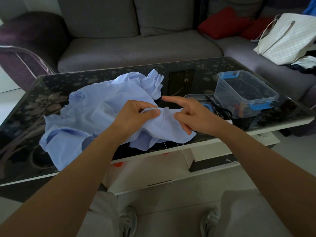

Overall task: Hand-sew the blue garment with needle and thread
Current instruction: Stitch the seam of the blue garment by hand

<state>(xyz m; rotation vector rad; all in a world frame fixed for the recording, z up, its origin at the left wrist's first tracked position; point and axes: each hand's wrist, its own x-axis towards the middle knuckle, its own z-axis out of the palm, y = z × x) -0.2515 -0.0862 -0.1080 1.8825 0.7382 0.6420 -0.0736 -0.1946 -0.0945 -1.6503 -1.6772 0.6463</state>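
forearms [68, 177]: bare | trousers [248, 211]: light grey | sneakers [127, 221]: grey-white

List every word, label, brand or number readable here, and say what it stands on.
None: no text can be read anywhere.
The blue garment, the clear plastic box with blue clips and the white striped bag show no legible print.
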